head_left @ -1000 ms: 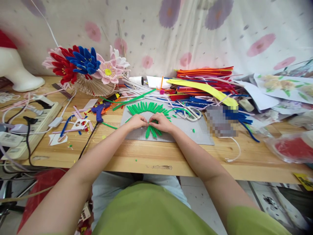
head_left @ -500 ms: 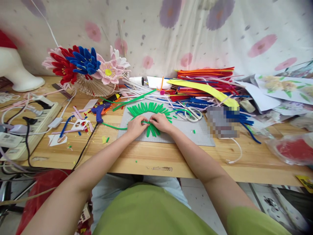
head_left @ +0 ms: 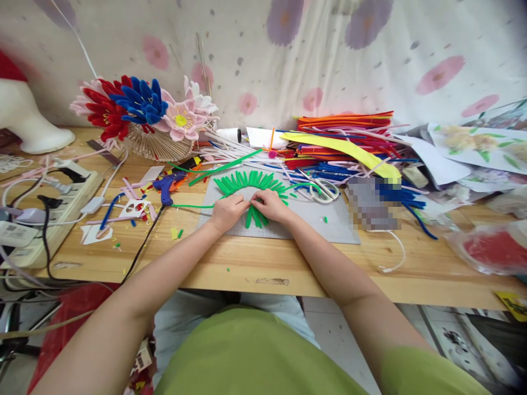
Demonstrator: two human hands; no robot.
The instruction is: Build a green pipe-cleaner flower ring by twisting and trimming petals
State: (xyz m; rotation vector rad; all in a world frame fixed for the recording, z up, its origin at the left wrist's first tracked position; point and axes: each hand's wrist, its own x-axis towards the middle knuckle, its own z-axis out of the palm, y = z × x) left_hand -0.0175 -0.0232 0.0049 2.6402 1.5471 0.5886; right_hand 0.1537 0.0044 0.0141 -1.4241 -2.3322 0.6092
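Observation:
On a grey mat lies a row of green pipe cleaner loops, fanned out in an arc, with more green loops poking out below my hands. My left hand is pinched on a green pipe cleaner, whose tail runs out to the left. Close against it, my right hand pinches the green pipe cleaner work at the middle of the fan. The fingertips almost meet and cover the exact spot they grip. Another green strand curves out to the right towards white-handled scissors.
A blue glue gun with a black cord lies left of the mat, among scraps. Further left is a power strip. Fuzzy flowers stand behind. Bundles of coloured pipe cleaners line the back. A red item in plastic sits right.
My fingers have shifted slightly, and the green tail left of my left hand is straighter and a little higher. The rest stays in place apart from a slight camera shift.

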